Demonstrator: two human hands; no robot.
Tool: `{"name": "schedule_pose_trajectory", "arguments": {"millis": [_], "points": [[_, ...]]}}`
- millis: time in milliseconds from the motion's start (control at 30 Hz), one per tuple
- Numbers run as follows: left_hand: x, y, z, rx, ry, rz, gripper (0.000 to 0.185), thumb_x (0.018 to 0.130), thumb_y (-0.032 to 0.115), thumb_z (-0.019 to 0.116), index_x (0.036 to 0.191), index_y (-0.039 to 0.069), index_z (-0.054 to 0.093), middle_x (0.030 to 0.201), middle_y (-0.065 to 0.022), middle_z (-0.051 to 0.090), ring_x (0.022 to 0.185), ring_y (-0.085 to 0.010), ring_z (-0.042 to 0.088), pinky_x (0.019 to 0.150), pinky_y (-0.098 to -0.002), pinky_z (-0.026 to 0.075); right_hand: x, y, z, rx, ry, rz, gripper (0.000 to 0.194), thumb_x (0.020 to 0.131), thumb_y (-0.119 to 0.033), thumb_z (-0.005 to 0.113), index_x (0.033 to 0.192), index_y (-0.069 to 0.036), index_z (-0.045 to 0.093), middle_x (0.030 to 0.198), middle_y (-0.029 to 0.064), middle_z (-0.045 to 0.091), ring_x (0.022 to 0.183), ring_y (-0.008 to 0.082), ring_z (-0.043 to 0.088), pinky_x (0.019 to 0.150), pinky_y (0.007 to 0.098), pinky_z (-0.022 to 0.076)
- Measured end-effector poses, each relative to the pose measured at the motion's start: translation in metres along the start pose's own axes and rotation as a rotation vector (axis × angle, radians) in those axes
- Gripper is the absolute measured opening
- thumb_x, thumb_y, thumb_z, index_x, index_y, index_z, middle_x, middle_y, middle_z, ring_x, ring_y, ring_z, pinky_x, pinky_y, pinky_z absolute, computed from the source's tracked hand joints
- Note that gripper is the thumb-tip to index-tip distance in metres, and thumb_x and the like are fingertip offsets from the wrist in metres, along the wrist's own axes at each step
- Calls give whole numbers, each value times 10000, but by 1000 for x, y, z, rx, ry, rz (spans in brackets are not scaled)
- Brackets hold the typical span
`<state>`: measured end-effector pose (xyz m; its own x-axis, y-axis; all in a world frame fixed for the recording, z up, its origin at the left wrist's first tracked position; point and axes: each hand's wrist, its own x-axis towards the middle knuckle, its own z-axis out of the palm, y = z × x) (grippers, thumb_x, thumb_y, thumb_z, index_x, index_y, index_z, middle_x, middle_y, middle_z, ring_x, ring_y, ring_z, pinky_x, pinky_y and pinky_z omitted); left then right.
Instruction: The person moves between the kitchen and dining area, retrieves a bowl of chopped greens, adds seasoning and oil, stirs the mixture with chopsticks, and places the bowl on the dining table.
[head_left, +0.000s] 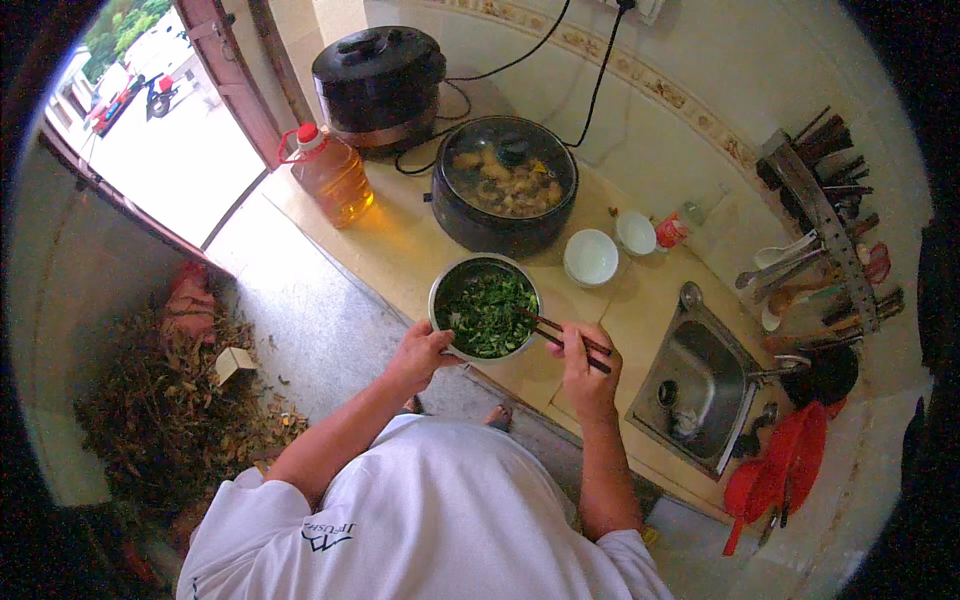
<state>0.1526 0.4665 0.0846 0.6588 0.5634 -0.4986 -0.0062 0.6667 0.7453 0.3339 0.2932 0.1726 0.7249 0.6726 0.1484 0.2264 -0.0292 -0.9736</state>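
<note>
My left hand grips the near left rim of a round metal bowl, with the thumb over the edge. Chopped leafy greens fill much of the bowl. In my right hand is a pair of dark wooden chopsticks, their tips among the greens at the bowl's right side. Just beyond the bowl stands a black electric pot under a glass lid; chunks of food show through the glass. To the right of the bowl sits a stack of white bowls.
On the yellowish countertop stand an oil jug, a black cooker with cords, and another white bowl. A steel sink lies right, beside red plastic baskets. Utensils hang on a wall rack. Dry leaves pile at left.
</note>
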Motion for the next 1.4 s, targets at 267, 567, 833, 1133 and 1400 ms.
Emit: {"name": "schedule_pose_trajectory", "arguments": {"millis": [267, 567, 833, 1133, 1400], "points": [[2, 7, 7, -11, 8, -9, 282, 963, 62, 498, 1222, -41, 540, 1158, -169, 648, 1033, -298, 668, 879, -453, 600, -21, 1, 37, -130, -193, -364, 156, 893, 12, 658, 1047, -5, 646, 956, 157, 673, 882, 301, 670, 765, 366, 542], [5, -4, 6, 36, -49, 35, 292, 970, 59, 484, 1235, -40, 554, 1182, -162, 653, 1060, -292, 661, 886, -446, 597, -1, 13, 44, -267, -66, -378, 133, 903, 4, 644, 1035, -6, 642, 925, 160, 661, 821, 287, 667, 716, 366, 544], [1, 3, 5, 27, -19, 38, 283, 965, 45, 474, 1222, -24, 569, 1172, -149, 661, 1052, -271, 665, 887, -437, 595, -12, 4, 23, -208, -70, -151, 121, 986, -55, 581, 1043, 27, 648, 970, 90, 665, 884, 185, 700, 745, 280, 561], [-3, 13, 7, -26, 22, 13, 307, 958, 45, 480, 1249, -26, 551, 1182, -153, 657, 1044, -274, 672, 893, -441, 592, -2, 4, 22, -181, -306, -352, 110, 934, -23, 632, 1036, 10, 652, 940, 100, 667, 808, 193, 652, 703, 294, 531], [-5, 0, 4, -56, 21, 59, 310, 938, 35, 485, 1232, -37, 555, 1164, -159, 654, 1038, -273, 672, 888, -433, 597, 14, 13, 56, 101, -167, -126, 96, 968, -40, 602, 1006, 32, 654, 910, 88, 662, 800, 161, 692, 682, 270, 565]]}}
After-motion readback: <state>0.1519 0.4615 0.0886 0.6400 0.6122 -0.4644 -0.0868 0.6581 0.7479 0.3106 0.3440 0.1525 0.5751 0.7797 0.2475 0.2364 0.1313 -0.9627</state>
